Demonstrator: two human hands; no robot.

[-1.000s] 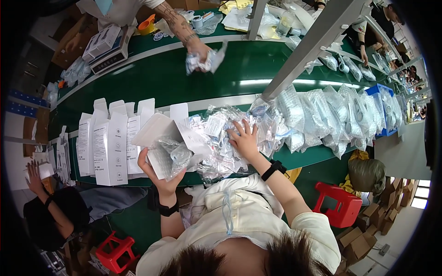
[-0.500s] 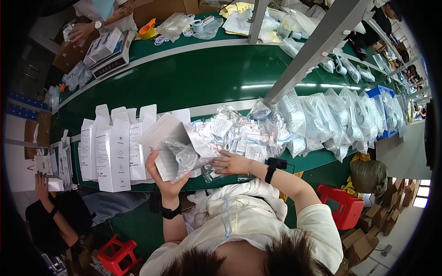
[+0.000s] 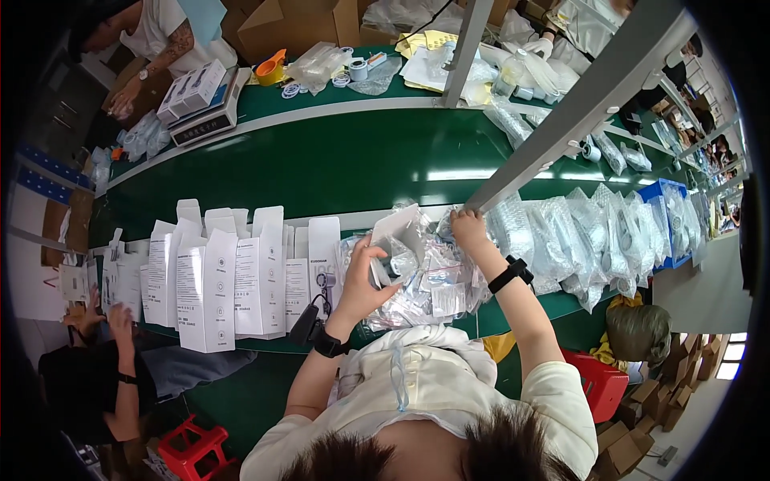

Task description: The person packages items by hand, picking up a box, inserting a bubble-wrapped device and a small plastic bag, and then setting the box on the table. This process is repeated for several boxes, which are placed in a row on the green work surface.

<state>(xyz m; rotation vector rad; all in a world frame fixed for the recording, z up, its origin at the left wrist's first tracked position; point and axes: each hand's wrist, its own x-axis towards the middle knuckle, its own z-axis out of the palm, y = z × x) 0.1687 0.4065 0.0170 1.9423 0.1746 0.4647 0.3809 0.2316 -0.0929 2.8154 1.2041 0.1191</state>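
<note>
The left hand [image 3: 363,282] is clamped on an open white carton [image 3: 403,227] just to its right. The right hand [image 3: 471,231], with small clear packets [image 3: 445,276] below it and bubble-wrap pouches [image 3: 508,228] to its right, has bent fingers; whether they grip anything cannot be told.

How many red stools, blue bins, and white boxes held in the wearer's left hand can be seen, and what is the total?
Red stools: 2
Blue bin: 1
White box held in the left hand: 1
Total: 4
</note>
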